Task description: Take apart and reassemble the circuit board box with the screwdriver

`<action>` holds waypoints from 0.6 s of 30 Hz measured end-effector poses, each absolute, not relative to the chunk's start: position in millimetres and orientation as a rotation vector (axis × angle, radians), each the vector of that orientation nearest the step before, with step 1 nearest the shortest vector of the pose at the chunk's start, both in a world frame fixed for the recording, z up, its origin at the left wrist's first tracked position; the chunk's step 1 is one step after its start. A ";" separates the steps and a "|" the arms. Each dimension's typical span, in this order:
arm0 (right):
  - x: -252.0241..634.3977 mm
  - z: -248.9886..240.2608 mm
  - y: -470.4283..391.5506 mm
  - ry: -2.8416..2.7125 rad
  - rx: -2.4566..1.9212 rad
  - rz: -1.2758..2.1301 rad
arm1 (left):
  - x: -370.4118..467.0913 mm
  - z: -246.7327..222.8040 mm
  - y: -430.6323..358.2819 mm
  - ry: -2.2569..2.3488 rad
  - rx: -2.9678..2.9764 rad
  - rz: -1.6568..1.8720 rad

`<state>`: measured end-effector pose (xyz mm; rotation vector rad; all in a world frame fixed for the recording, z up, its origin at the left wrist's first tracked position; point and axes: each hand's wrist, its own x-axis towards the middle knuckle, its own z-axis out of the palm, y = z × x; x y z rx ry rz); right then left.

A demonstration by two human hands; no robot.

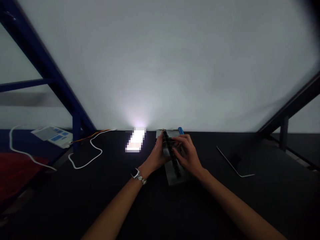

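Dark bench (250, 206), white wall behind. Left hand (156, 155) and right hand (188, 153) both have fingers closed on a grey metal block with a black strip (172, 156), resting on the bench just right of a bright light patch (135, 140). White cable (87, 156) left of it.

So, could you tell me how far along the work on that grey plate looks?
Midway, apparently. The black strip already lies along the grey plate; the left hand and right hand grip it at the far end. The bent metal rod lies untouched to the right.
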<state>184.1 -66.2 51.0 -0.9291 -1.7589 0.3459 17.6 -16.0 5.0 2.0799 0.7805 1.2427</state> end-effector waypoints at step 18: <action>223.4 49.0 -61.1 -1.573 -1.150 0.885 | -11.4 54.9 -21.0 0.989 2.345 1.219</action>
